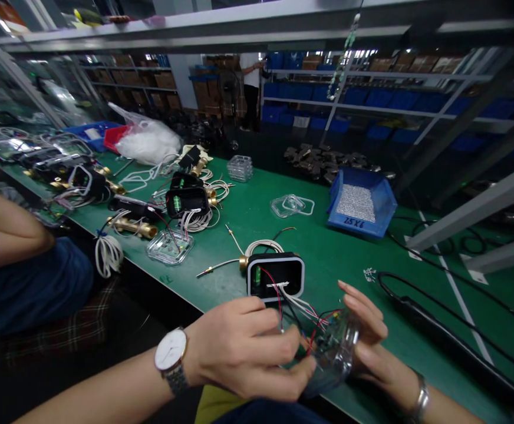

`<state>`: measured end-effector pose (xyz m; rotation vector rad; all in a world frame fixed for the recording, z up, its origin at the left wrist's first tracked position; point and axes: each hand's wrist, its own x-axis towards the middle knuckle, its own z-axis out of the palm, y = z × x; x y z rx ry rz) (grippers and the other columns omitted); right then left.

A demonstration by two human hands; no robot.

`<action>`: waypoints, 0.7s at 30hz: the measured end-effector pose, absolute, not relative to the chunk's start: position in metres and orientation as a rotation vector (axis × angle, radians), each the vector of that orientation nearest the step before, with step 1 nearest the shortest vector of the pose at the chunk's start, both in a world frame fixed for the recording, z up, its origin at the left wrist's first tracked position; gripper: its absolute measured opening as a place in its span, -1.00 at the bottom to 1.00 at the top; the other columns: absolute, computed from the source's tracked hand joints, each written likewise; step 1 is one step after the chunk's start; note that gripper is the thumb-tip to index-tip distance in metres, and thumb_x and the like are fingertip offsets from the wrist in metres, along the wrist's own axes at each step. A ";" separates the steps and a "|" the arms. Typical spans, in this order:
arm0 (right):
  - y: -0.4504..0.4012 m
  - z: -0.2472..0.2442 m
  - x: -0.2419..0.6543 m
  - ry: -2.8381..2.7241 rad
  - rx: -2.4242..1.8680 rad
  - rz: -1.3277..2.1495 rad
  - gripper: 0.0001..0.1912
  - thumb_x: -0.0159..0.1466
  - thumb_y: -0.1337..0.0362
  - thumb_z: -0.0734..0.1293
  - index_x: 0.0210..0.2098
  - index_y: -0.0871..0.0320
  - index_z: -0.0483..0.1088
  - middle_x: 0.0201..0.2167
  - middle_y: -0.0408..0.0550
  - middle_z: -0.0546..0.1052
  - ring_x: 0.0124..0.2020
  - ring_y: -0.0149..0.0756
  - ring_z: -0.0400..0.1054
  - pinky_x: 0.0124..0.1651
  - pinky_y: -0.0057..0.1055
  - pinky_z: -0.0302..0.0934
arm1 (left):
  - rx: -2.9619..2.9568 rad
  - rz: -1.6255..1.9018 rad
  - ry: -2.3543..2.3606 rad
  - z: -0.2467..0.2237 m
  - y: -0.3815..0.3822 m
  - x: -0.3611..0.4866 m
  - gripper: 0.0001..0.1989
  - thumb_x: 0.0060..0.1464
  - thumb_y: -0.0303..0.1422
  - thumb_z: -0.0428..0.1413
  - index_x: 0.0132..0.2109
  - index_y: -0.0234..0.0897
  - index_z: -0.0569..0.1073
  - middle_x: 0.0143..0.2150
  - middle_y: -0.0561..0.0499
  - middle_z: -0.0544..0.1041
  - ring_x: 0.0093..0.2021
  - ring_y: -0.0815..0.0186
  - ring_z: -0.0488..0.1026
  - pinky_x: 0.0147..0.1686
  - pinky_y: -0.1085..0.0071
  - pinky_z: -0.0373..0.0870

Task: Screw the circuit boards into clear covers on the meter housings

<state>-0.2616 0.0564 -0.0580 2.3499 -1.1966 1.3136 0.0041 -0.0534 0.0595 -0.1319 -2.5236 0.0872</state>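
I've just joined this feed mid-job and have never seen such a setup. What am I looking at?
There is no robot: these are a person's bare hands, in one picture from a camera on their head, looking forward and down. The right hand holds a clear cover. The left hand, below a wristwatch, has its fingers at the thin wires; its exact grip is hidden. Behind them on the green bench stands an open black housing. Farther right are a blue bin of small pieces and a long black tool. Another person's arm shows at left.
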 end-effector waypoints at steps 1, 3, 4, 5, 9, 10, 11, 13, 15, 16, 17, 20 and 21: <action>0.056 -0.057 -0.263 -1.198 2.344 1.309 -0.14 0.29 0.38 0.42 0.35 -0.37 -0.06 0.42 -0.10 0.07 0.38 0.14 0.12 0.26 0.30 0.30 | -0.166 0.096 -2.534 0.061 -0.056 0.002 -0.83 0.20 -0.32 0.22 -0.06 0.01 0.61 -0.22 0.20 0.64 -0.40 0.41 0.45 -0.52 0.38 0.33; 0.057 -0.057 -0.264 -1.209 2.338 1.291 -0.12 0.28 0.39 0.44 0.35 -0.39 -0.07 0.42 -0.12 0.07 0.37 0.13 0.14 0.26 0.29 0.31 | -0.208 0.103 -2.557 0.063 -0.060 0.000 -0.87 0.24 -0.33 0.19 -0.09 -0.05 0.61 -0.16 0.17 0.64 -0.38 0.41 0.45 -0.50 0.37 0.35; 0.057 -0.057 -0.265 -1.204 2.334 1.287 -0.11 0.27 0.39 0.44 0.35 -0.39 -0.06 0.42 -0.13 0.08 0.37 0.13 0.14 0.25 0.29 0.32 | -0.215 0.103 -2.578 0.064 -0.062 0.000 -0.88 0.26 -0.35 0.15 -0.14 -0.10 0.61 -0.14 0.15 0.64 -0.37 0.41 0.45 -0.47 0.36 0.36; 0.056 -0.057 -0.265 -1.204 2.332 1.282 -0.10 0.26 0.39 0.46 0.35 -0.38 -0.05 0.42 -0.13 0.08 0.37 0.12 0.15 0.25 0.28 0.33 | -0.216 0.108 -2.605 0.065 -0.065 0.000 -0.85 0.29 -0.37 0.11 -0.17 -0.15 0.60 -0.10 0.12 0.64 -0.35 0.41 0.46 -0.44 0.36 0.37; 0.051 -0.058 -0.262 -1.186 2.286 1.304 0.07 0.13 0.42 0.56 0.37 -0.35 -0.08 0.43 -0.08 0.08 0.35 0.12 0.18 0.22 0.21 0.37 | -0.171 0.219 -2.688 0.070 -0.076 0.003 -0.76 0.35 -0.42 0.01 -0.14 -0.22 0.59 0.07 0.08 0.62 -0.09 0.34 0.52 -0.23 0.36 0.46; 0.049 -0.058 -0.261 -1.190 2.276 1.319 0.12 0.09 0.43 0.58 0.38 -0.33 -0.09 0.42 -0.06 0.09 0.35 0.12 0.18 0.22 0.20 0.38 | -0.178 0.259 -2.694 0.070 -0.079 0.003 -0.77 0.36 -0.41 0.02 -0.14 -0.19 0.59 0.12 0.09 0.60 0.00 0.31 0.51 -0.17 0.36 0.46; 0.048 -0.057 -0.260 -1.205 2.275 1.332 0.14 0.08 0.42 0.59 0.39 -0.31 -0.10 0.42 -0.04 0.10 0.34 0.13 0.19 0.21 0.20 0.38 | -0.189 0.287 -2.693 0.070 -0.082 0.003 -0.79 0.35 -0.40 0.04 -0.16 -0.14 0.58 0.15 0.11 0.58 0.07 0.28 0.49 -0.13 0.35 0.46; 0.047 -0.055 -0.259 -1.262 2.294 1.344 0.15 0.08 0.38 0.59 0.41 -0.32 -0.11 0.41 -0.03 0.11 0.34 0.14 0.18 0.21 0.23 0.36 | -0.225 0.310 -2.680 0.069 -0.088 0.001 -0.85 0.33 -0.35 0.09 -0.14 -0.07 0.57 0.19 0.13 0.56 0.11 0.25 0.48 -0.12 0.33 0.47; 0.046 -0.053 -0.259 -1.304 2.304 1.337 0.15 0.08 0.35 0.59 0.41 -0.34 -0.12 0.41 -0.05 0.11 0.33 0.14 0.19 0.22 0.26 0.34 | -0.250 0.321 -2.671 0.066 -0.093 -0.001 -0.88 0.31 -0.34 0.14 -0.08 -0.07 0.57 0.19 0.11 0.55 0.08 0.25 0.50 -0.14 0.33 0.49; 0.046 -0.052 -0.259 -1.297 2.297 1.336 0.16 0.07 0.34 0.60 0.41 -0.34 -0.12 0.41 -0.05 0.11 0.32 0.13 0.21 0.22 0.27 0.34 | -0.261 0.329 -2.671 0.065 -0.095 -0.003 -0.88 0.30 -0.35 0.15 -0.08 -0.11 0.58 0.16 0.07 0.57 0.06 0.25 0.51 -0.13 0.33 0.49; 0.046 -0.053 -0.259 -1.278 2.286 1.337 0.18 0.05 0.34 0.61 0.42 -0.32 -0.12 0.41 -0.04 0.11 0.30 0.13 0.23 0.22 0.27 0.34 | -0.269 0.338 -2.675 0.065 -0.097 -0.004 -0.89 0.30 -0.37 0.15 -0.11 -0.16 0.59 0.11 0.03 0.59 0.03 0.25 0.52 -0.12 0.32 0.50; 0.045 -0.057 -0.260 -1.257 2.280 1.334 0.24 0.00 0.32 0.64 0.43 -0.32 -0.14 0.42 -0.05 0.08 0.29 0.11 0.23 0.23 0.26 0.33 | -0.274 0.315 -2.684 0.067 -0.100 -0.007 -0.83 0.30 -0.43 0.13 -0.27 -0.27 0.58 -0.12 -0.05 0.64 -0.09 0.25 0.54 -0.10 0.30 0.51; 0.045 -0.059 -0.260 -1.288 2.296 1.326 0.26 -0.01 0.30 0.64 0.42 -0.37 -0.15 0.43 -0.09 0.06 0.29 0.10 0.22 0.24 0.25 0.32 | -0.260 0.292 -2.688 0.069 -0.101 -0.008 -0.82 0.30 -0.43 0.13 -0.29 -0.28 0.57 -0.18 -0.05 0.64 -0.11 0.25 0.54 -0.11 0.29 0.51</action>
